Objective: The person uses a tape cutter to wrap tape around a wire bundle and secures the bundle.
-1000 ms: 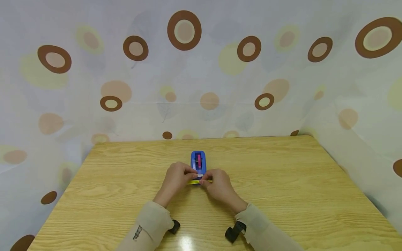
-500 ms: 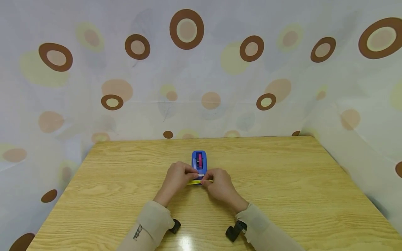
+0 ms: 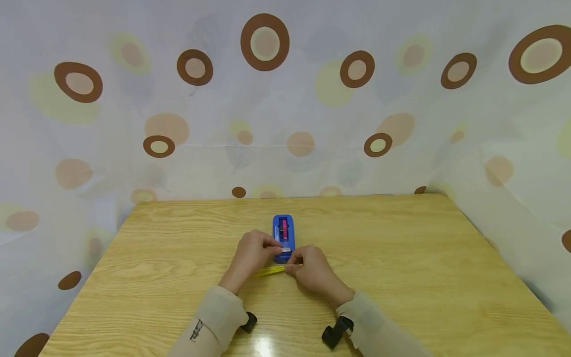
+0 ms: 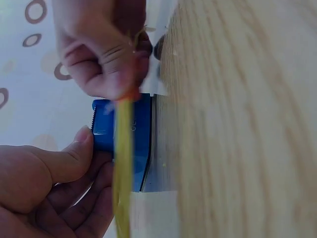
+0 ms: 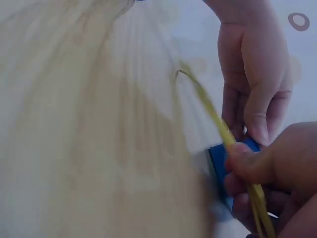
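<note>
Pinching a yellow strip (image 3: 271,270) at frame centre, the right hand (image 3: 312,270) is keeping a closed grip. The left hand (image 3: 251,256) is gripping the blue dispenser (image 3: 283,233) on the tabletop (image 3: 401,258).

A wooden table (image 3: 401,258) with a pale, streaky grain is filling the lower half of the head view, and overhead light is glinting off its near edge (image 3: 263,344). A white curtain (image 3: 285,109) is hanging behind it and wrapping round both sides — it is printed with brown rings, tan dots and faint yellow circles. The cloth is creasing softly at the right corner (image 3: 450,163) — its folds are catching a little shade.
</note>
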The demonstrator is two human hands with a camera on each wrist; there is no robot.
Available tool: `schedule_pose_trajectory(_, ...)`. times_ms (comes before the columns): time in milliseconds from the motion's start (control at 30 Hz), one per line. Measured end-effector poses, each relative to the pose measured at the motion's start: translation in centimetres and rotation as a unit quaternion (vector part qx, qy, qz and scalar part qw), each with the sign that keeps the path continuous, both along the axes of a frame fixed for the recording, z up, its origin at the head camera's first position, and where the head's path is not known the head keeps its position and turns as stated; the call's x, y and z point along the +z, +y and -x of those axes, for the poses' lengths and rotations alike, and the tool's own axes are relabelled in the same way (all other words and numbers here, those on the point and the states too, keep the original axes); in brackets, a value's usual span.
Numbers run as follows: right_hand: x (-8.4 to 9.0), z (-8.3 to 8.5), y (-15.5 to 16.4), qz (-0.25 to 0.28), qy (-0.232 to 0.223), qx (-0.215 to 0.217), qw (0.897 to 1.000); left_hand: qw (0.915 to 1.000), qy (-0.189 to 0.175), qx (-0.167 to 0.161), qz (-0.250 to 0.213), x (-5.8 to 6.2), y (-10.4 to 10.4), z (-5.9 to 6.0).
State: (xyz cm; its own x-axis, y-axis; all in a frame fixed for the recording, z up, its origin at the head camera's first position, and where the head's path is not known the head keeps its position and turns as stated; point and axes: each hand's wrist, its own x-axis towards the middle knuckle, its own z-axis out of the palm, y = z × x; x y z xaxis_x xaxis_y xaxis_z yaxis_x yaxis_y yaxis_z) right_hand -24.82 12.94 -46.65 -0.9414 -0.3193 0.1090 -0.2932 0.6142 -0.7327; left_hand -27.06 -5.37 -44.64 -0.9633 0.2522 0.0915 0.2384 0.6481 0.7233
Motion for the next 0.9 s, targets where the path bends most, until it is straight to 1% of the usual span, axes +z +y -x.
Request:
schedule_pose_trajectory(133, 0.3, 0.2, 0.1, 0.028, 0.003, 0.006, 1.000, 1.0000, 0.001, 0.003, -0.002, 0.2, -0.1, 0.1)
schedule_pose_trajectory(300, 0.6, -0.1, 0.1, 0.017, -0.020, 0.035, 0.999, 0.9999, -0.010, 0.001, 0.009, 0.2, -0.1, -0.3)
schedule_pose_trajectory(367, 0.7, -0.2, 0.1, 0.020, -0.025, 0.038, 0.999, 0.9999, -0.008, -0.001, 0.009, 0.3, -0.1, -0.4)
schedule_pose_trajectory(467, 1.2, -0.4, 0.0, 0.018, -0.026, 0.030, 0.999, 0.9999, 0.005, -0.006, 0.009, 0.4, -0.2, -0.6)
schedule_pose_trajectory(533, 1.5, -0.6, 0.0, 0.012, -0.022, 0.022, 0.999, 0.9998, 0.018, -0.002, 0.007, 0.6, -0.2, -0.8)
schedule_pose_trajectory(667, 2.3, -0.9, 0.0, 0.005, -0.016, 0.004, 1.000, 0.9991, 0.042, 0.003, 0.002, 1.2, -0.3, -1.2)
schedule_pose_trajectory(733, 2.7, -0.9, 0.1, 0.007, -0.017, -0.002, 1.000, 0.9990, 0.044, 0.002, 0.004, 1.7, -0.3, -1.5)
schedule_pose_trajectory(900, 3.6, -1.0, 0.3, 0.017, -0.014, -0.010, 1.000, 0.9988, 0.035, -0.017, 0.029, 2.6, -0.4, -2.1)
